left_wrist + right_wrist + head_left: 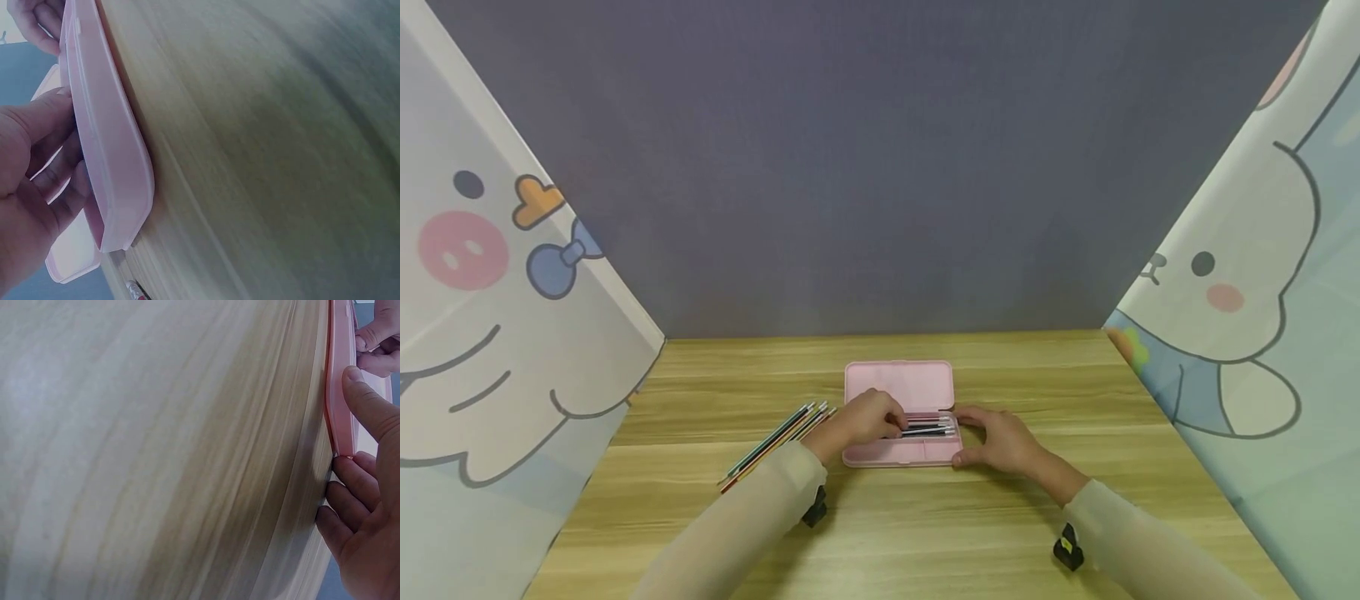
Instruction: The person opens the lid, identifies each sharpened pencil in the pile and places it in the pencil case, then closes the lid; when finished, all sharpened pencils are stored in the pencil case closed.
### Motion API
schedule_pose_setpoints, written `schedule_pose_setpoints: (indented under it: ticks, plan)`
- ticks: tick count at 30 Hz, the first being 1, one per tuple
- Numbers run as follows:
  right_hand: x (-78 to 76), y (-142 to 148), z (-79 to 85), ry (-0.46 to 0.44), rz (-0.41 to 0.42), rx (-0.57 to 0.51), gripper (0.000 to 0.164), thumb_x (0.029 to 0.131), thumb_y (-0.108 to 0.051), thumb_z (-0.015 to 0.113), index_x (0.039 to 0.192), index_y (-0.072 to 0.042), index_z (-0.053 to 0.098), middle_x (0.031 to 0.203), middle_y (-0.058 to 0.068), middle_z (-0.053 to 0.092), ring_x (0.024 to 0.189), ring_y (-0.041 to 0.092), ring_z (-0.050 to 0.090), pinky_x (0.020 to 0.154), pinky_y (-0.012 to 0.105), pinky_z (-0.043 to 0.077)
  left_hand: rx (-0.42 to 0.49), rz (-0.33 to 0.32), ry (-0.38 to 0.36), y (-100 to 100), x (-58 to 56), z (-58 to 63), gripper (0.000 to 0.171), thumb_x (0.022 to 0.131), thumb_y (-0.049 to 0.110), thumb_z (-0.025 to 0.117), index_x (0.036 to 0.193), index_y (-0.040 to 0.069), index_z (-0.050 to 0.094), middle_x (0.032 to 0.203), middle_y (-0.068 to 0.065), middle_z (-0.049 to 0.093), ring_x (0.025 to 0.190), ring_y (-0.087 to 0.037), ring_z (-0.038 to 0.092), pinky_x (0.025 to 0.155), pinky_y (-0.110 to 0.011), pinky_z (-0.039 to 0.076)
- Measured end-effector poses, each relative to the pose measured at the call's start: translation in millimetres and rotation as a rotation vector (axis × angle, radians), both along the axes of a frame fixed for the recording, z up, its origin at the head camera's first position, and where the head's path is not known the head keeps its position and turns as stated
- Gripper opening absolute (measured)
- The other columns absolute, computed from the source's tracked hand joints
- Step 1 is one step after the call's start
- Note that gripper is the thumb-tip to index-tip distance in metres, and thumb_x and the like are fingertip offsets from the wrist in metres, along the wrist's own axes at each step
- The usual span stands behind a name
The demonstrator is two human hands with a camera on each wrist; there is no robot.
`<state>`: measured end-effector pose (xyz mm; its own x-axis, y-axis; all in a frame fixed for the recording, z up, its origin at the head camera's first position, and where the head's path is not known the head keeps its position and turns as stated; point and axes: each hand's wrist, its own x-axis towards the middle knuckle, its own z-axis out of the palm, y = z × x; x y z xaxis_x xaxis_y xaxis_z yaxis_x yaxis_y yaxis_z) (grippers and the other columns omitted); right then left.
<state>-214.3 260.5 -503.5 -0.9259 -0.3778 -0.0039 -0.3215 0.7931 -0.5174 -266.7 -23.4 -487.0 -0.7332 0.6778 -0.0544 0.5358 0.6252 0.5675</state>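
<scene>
A pink pencil case (pixel 880 454) lies on the table with its lid (pixel 917 382) folded back. Several dark and white-tipped pencils (pixel 934 431) lie in its rear compartment. My left hand (pixel 870 417) reaches over the case's left half, fingers bent down into that compartment at the pencils. The front wall hides its fingertips in the left wrist view, so I cannot tell if they pinch a pencil. At the case's right end, my right hand (pixel 1003 442) holds it, thumb (pixel 355 375) on the front wall and fingers (pixel 353 478) around the end.
Left of the case, a loose bundle of several coloured pencils (pixel 775 442) lies slantwise, partly behind the left forearm. The front compartment of the case has a small divider. A dark panel (pixel 880 167) rises at the table's back edge, with cartoon-printed panels (pixel 1232 250) at both sides.
</scene>
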Motion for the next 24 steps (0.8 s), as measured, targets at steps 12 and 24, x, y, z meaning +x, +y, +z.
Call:
schedule_pose_setpoints:
  ticks: [12,24]
  plan:
    - [1.7,0,-0.3,0.004,0.0,0.0,0.083,0.07,-0.056,0.089,0.139,-0.017,0.063,0.135,0.004,0.069,0.13,0.034,0.06,0.105,0.054,0.048,0.081,0.004,-0.063,-10,1.6,6.7,0.013,0.09,0.009,0.079,0.102,0.009,0.081,0.098,0.001,0.078,0.088,-0.007,0.067,0.08,-0.025,0.055]
    - [2.3,1,2.2,-0.006,0.001,-0.008,0.083,0.07,-0.056,0.089,0.139,-0.017,0.063,0.135,0.006,0.069,0.131,0.035,0.059,0.106,0.056,0.047,0.297,0.008,-0.155,-57,-2.6,34.7,0.025,0.093,0.013,0.076,0.114,0.001,0.077,0.111,-0.016,0.075,0.092,-0.014,0.068,0.081,-0.032,0.057]
